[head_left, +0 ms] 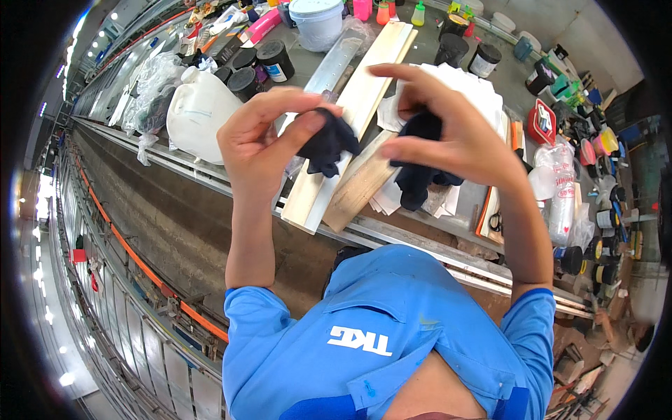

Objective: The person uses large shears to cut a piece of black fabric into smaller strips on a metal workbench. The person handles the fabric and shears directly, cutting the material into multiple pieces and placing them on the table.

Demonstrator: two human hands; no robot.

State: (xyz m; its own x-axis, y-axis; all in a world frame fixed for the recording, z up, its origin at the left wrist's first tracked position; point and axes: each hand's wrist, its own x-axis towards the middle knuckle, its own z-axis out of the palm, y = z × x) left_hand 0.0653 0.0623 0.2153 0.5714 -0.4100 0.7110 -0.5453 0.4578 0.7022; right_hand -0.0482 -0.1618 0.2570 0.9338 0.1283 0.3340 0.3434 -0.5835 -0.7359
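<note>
Both my hands are raised over the bench, each with dark navy cloth. My left hand [259,140] pinches a crumpled cloth piece [327,145] between thumb and fingertips. In my right hand [458,129], the thumb and index finger stand apart, while another dark cloth [420,183] hangs from the curled fingers, which it partly hides. Below the hands, pale wooden strips [378,66] lie beside a flat metal bar [336,64]. A worn wooden board [360,190] slants between the hands. White paper sheets [483,98] are spread behind my right hand.
A white plastic jug [201,115] stands left of my left hand, with black jars [274,61] and a white bucket [315,28] behind. At the right are scissors [495,222], a red basket [541,124] and a clear plastic-wrapped stack [562,196]. An orange rail [150,280] runs along the left.
</note>
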